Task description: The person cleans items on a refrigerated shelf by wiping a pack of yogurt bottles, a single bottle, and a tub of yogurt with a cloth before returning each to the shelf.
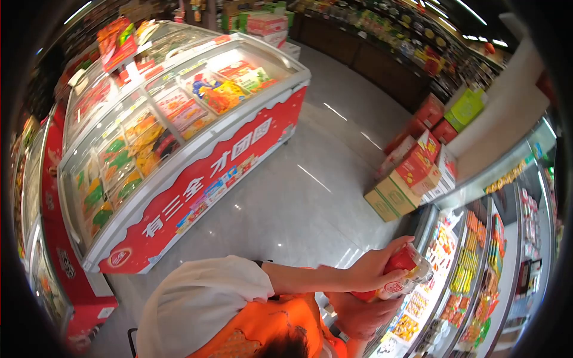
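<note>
At the lower right, close to the lit shelves, both my hands come together around a clear bottle with red and white labelling (394, 287). My left hand (377, 262) reaches across from the left, its fingers curled over the red upper part. Below it, my right hand (365, 313) is closed against the underside of the same bottle and slightly blurred. The bottle's clear end points right toward the shelves. Part of its red side is hidden between my palms. A white sleeve (200, 298) and an orange apron (262, 325) fill the bottom of the view.
Right of my hands, a lit display shelf (444, 262) carries rows of packaged goods. Stacked cartons (412, 170) stand on the floor beyond it. A red-fronted chest freezer (203, 179) with bagged food stands left, across the grey floor (298, 209). Stocked shelves (382, 39) line the back.
</note>
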Demonstrator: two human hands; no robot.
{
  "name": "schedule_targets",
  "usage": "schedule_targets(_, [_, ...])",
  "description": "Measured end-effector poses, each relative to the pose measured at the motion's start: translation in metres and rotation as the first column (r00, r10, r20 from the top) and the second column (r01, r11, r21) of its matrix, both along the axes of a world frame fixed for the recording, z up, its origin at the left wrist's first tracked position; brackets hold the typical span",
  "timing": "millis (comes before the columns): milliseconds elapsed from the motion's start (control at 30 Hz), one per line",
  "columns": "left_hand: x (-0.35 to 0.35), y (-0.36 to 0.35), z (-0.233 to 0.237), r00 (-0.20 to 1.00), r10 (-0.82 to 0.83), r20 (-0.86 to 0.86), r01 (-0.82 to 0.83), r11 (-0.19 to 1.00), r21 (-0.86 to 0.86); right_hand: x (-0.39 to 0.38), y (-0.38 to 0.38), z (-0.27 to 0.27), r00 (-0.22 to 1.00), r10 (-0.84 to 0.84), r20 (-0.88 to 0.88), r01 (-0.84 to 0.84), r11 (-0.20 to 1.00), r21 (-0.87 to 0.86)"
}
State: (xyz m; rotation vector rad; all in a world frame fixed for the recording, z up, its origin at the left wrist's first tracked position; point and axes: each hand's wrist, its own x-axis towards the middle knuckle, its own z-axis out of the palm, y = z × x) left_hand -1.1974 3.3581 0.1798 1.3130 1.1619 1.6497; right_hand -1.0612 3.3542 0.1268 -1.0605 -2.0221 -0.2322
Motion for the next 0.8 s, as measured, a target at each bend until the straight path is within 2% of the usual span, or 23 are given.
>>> schedule_targets(33, [0.003,0.002,0.004,0.996,-0.087,-0.025,0.086,0.995,-0.046,0.007,0.002,-0.002,0.994,-0.102,-0.043,0.104,0.993,0.056])
schedule_targets(67, [0.010,0.007,0.001,0.990,-0.114,-0.077,0.116,0.993,0.015,0.015,0.004,-0.004,0.975,-0.199,-0.094,0.208,0.973,0.099])
schedule_targets(133, [0.024,0.016,-0.006,0.972,-0.158,-0.176,0.182,0.974,0.133,0.022,0.011,0.004,0.911,-0.386,-0.147,0.400,0.913,0.079])
schedule_targets(200, [0.034,0.019,-0.006,0.928,-0.258,-0.269,0.280,0.959,0.044,0.021,0.012,0.016,0.809,-0.391,-0.438,0.329,0.920,-0.214])
schedule_targets(267, [0.041,0.021,0.001,0.845,-0.359,-0.396,0.369,0.928,-0.055,0.026,0.015,0.025,0.665,-0.468,-0.582,0.356,0.884,-0.305])
schedule_targets(300, [0.054,0.028,-0.018,0.872,-0.347,-0.346,0.392,0.918,0.068,0.030,0.018,0.029,0.589,-0.494,-0.639,0.357,0.869,-0.343])
schedule_targets(333, [0.059,0.029,-0.017,0.842,-0.412,-0.347,0.446,0.895,0.020,0.031,0.019,0.033,0.528,-0.521,-0.671,0.396,0.850,-0.349])
schedule_targets(400, [0.058,0.031,-0.014,0.764,-0.535,-0.361,0.554,0.831,-0.060,0.055,0.013,0.045,0.264,-0.498,-0.826,0.047,0.862,-0.504])
schedule_targets(433, [0.059,0.033,-0.014,0.717,-0.586,-0.377,0.600,0.795,-0.093,0.061,0.006,0.052,0.220,-0.518,-0.827,-0.066,0.837,-0.543])
schedule_targets(467, [0.062,0.036,-0.014,0.651,-0.632,-0.420,0.648,0.751,-0.127,0.062,-0.003,0.061,0.518,-0.552,-0.653,0.072,0.789,-0.610])
schedule_targets(500, [0.066,0.038,-0.014,0.581,-0.671,-0.461,0.688,0.707,-0.162,0.062,-0.012,0.072,0.739,-0.569,-0.361,0.294,0.754,-0.588])
schedule_targets(533, [0.071,0.040,-0.014,0.507,-0.704,-0.497,0.724,0.661,-0.198,0.062,-0.021,0.083,0.818,-0.568,-0.086,0.475,0.753,-0.456])
schedule_targets(600, [0.084,0.043,-0.020,0.403,-0.719,-0.566,0.799,0.578,-0.166,0.074,-0.028,0.083,0.800,-0.580,0.151,0.574,0.669,-0.472])
schedule_targets(633, [0.091,0.044,-0.022,0.353,-0.718,-0.600,0.831,0.535,-0.151,0.085,-0.032,0.070,0.743,-0.585,0.326,0.669,0.655,-0.351])
schedule_targets(700, [0.102,0.044,-0.015,0.194,-0.773,-0.604,0.859,0.431,-0.276,0.095,-0.038,0.062,0.611,-0.595,0.523,0.778,0.573,-0.257])
schedule_targets(733, [0.107,0.043,-0.012,0.123,-0.790,-0.601,0.856,0.390,-0.339,0.093,-0.038,0.063,0.570,-0.610,0.550,0.816,0.499,-0.291])
schedule_targets(767, [0.112,0.042,-0.009,0.047,-0.802,-0.596,0.847,0.348,-0.402,0.094,-0.041,0.068,0.576,-0.629,0.522,0.814,0.498,-0.298])
schedule_targets(800, [0.115,0.041,-0.007,0.034,-0.824,-0.565,0.843,0.327,-0.427,0.095,-0.044,0.072,0.582,-0.648,0.492,0.812,0.497,-0.305])
